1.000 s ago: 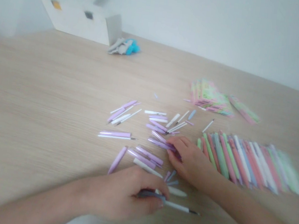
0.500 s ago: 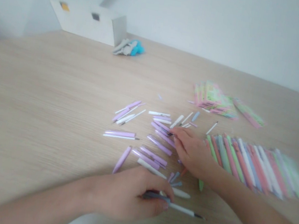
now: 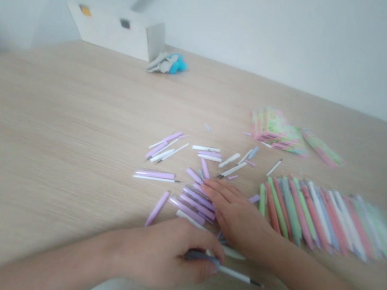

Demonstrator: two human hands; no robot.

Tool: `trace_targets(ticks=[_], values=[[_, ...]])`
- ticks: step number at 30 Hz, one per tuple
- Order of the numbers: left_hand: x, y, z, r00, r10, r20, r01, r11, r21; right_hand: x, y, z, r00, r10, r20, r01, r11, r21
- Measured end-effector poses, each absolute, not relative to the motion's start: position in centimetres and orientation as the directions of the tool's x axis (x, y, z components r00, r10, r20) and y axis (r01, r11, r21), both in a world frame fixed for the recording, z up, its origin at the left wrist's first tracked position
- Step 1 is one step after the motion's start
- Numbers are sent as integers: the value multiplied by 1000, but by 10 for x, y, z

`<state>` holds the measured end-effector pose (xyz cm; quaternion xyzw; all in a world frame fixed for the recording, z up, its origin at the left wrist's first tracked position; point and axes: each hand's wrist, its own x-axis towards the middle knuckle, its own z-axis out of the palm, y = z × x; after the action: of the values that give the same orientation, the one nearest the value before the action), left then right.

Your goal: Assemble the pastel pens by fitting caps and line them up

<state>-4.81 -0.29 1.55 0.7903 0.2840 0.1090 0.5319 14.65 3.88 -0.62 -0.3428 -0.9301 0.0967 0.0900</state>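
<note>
My left hand [image 3: 168, 251] is closed around a grey-blue pen barrel. From the barrel's end a white refill [image 3: 235, 274] with a dark tip points to the right. My right hand [image 3: 238, 212] lies palm down, fingers stretched out, its fingertips touching the purple pen barrels [image 3: 196, 201] gathered in the middle. Partly under my left hand is a white barrel [image 3: 187, 216]. A lone purple barrel [image 3: 157, 208] sits left of the group. Small parts beneath my right palm are mostly hidden.
A slanted row of coloured pens [image 3: 323, 214] lies at right. Behind are several pink-green packets [image 3: 274, 127]. Loose white refills [image 3: 233, 169] and purple barrels [image 3: 156, 174] are scattered around. A white box [image 3: 115, 35] and a crumpled grey-blue item [image 3: 168, 63] stand at the back.
My right hand has moved down and slightly left, pushing the purple barrels closer together. A green pen now lies beside the row's left end. My left hand has stayed nearly still with the barrel.
</note>
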Motion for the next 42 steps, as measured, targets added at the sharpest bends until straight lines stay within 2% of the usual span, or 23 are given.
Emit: trace_targets(ticks=[3, 5, 9, 12, 17, 23, 31, 36, 42], values=[[-49, -3, 15, 816, 566, -118, 328, -284, 901, 150, 33, -6, -779, 616, 115, 571, 774, -275], [-49, -3, 14, 813, 570, -120, 334, -287, 898, 153, 32, -4, -757, 639, 136, 586, 756, -293], [-49, -4, 12, 815, 559, -152, 351, -267, 898, 166, 43, 0, -570, 794, 214, 740, 608, -287], [-49, -4, 12, 822, 550, -151, 347, -272, 898, 176, 61, 0, -454, 853, 258, 820, 513, -254], [-49, -3, 14, 813, 562, -150, 348, -264, 899, 184, 78, -7, -516, 829, 214, 805, 555, -210], [-49, -3, 14, 815, 552, -174, 361, -250, 899, 183, 68, -11, -530, 827, 187, 796, 561, -227], [-49, -3, 15, 809, 567, -157, 371, -284, 884, 182, 83, -3, -462, 851, 249, 807, 520, -279], [-49, -4, 15, 803, 571, -170, 386, -282, 878, 174, 99, -3, -491, 846, 210, 790, 534, -301], [-48, -4, 15, 803, 573, -164, 374, -271, 887, 190, 123, 8, -372, 872, 318, 849, 458, -264]])
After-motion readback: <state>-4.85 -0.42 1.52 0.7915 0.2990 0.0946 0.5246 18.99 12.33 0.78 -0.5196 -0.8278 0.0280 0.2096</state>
